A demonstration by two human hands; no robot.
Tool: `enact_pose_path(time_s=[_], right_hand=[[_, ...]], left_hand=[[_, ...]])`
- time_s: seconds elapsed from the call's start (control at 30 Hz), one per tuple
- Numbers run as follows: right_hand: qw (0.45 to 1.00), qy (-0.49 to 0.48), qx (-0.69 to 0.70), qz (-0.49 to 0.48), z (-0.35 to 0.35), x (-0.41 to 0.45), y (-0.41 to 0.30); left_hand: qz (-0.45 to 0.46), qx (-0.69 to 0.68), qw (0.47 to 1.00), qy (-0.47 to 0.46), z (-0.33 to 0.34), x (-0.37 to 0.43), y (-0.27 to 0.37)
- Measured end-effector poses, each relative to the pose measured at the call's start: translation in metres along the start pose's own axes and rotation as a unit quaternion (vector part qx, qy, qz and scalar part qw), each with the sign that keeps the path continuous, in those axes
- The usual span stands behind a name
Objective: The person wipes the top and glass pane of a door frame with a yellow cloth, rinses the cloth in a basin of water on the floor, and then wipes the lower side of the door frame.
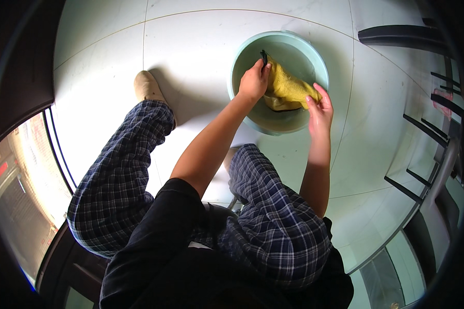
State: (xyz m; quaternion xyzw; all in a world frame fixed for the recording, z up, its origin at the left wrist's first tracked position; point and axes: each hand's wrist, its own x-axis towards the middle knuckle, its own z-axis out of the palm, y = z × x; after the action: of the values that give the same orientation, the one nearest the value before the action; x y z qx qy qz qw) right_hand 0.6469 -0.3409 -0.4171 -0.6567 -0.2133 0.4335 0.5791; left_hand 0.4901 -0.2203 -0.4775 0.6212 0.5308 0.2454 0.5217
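A yellow cloth [288, 81] with a dark edging hangs stretched between my two hands over a pale green plastic basin [237, 58]. My left hand [254, 80] pinches the cloth near its dark-edged corner, on the basin's left side. At the other end, the fingers of my right hand [320, 110] hold the yellow fabric close to the right rim. Cloudy water [294, 50] stands in the basin. The lower fold of the cloth hangs low, and I cannot tell how much of it is under water.
The basin stands on a glossy white tiled floor [193, 42], in front of my knees. My left foot wears a beige slipper [147, 85] to the basin's left. Dark furniture legs [404, 36] reach in from the right. A bright doorway [34, 166] lies at the left.
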Motion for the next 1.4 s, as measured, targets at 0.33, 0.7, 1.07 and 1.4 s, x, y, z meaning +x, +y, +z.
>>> enact_pose_path(time_s=[0.33, 0.7, 1.07, 1.4], right_hand=[[0.91, 0.024, -0.413, 0.003, -0.002, -0.006, -0.018], [0.952, 0.02, -0.304, -0.028, 0.008, -0.029, -0.056], [0.863, -0.14, -0.48, -0.072, 0.057, 0.058, -0.002], [0.844, 0.054, -0.508, -0.165, 0.021, 0.088, 0.049]], left_hand=[[-0.053, -0.303, 0.929, -0.204, -0.021, -0.011, 0.004], [0.022, -0.085, 0.973, -0.214, -0.062, -0.028, 0.049], [-0.019, 0.272, 0.874, -0.403, -0.021, -0.012, 0.009], [-0.149, 0.267, 0.891, -0.335, 0.019, 0.006, -0.018]])
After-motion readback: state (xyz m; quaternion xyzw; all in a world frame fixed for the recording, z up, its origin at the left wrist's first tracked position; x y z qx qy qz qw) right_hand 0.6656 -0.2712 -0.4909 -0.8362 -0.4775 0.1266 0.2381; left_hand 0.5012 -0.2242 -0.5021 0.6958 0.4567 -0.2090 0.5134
